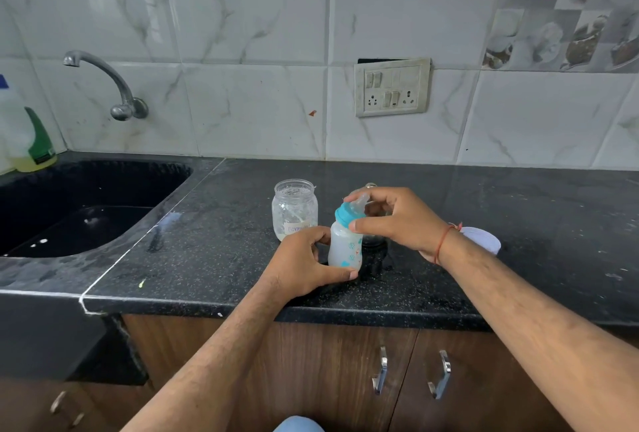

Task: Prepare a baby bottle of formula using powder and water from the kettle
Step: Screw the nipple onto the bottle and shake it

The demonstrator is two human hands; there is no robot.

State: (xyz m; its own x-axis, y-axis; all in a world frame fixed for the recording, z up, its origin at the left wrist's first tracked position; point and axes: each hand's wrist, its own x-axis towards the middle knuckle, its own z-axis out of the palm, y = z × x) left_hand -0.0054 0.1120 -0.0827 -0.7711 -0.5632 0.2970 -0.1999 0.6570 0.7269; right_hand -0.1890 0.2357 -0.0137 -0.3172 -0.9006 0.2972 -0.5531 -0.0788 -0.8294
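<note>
A frosted baby bottle (345, 247) with teal prints, a teal collar and a clear teat stands tilted on the black counter (221, 251). My left hand (304, 262) grips its lower body. My right hand (397, 220) closes over the teal collar and teat at the top. Just behind and left of the bottle is an open clear jar (294, 208) with a paper label, a little white powder at the bottom and a clear scoop inside. A dark object (374, 239) stands mostly hidden behind my right hand; I cannot tell what it is.
A white lid (484, 239) lies on the counter behind my right wrist. A black sink (83, 210) with a wall tap (103, 82) fills the left. A detergent bottle (31, 141) stands at the far left. A switch panel (392, 87) is on the tiled wall.
</note>
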